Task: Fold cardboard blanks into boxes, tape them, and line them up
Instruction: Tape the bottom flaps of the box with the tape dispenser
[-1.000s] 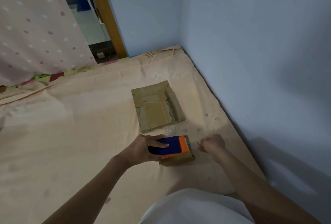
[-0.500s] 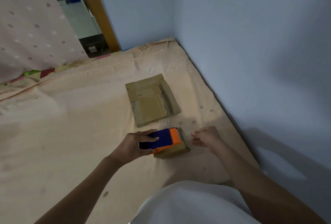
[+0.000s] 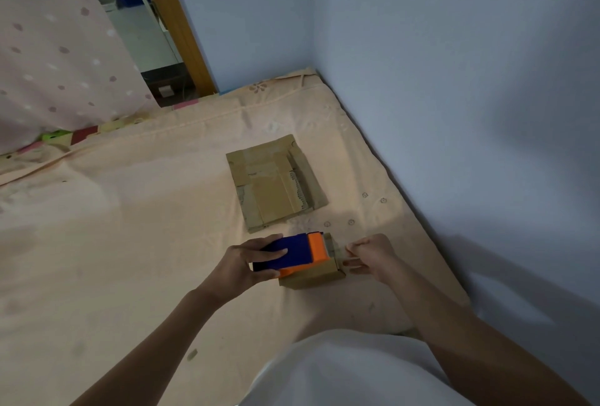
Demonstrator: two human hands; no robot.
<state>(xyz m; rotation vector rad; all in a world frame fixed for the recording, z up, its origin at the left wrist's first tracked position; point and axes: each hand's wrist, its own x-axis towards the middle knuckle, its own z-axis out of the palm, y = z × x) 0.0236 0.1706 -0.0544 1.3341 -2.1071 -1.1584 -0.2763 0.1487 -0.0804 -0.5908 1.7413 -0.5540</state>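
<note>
Left hand (image 3: 242,264) grips blue-and-orange tape dispenser (image 3: 293,251), fingers curled over top, thumb on near side. Dispenser sits on small cardboard box (image 3: 311,277) on bed sheet (image 3: 130,227); box top mostly hidden under dispenser, only near side and right end show. Right hand (image 3: 370,256) curled at box's right end, fingertips pinching pale strip, likely tape (image 3: 341,251); strip thin, hard to make out. Flat cardboard blanks (image 3: 276,183) lie farther back near wall (image 3: 454,81), apart from box. White garment (image 3: 341,373) cut off at bottom edge.
</note>
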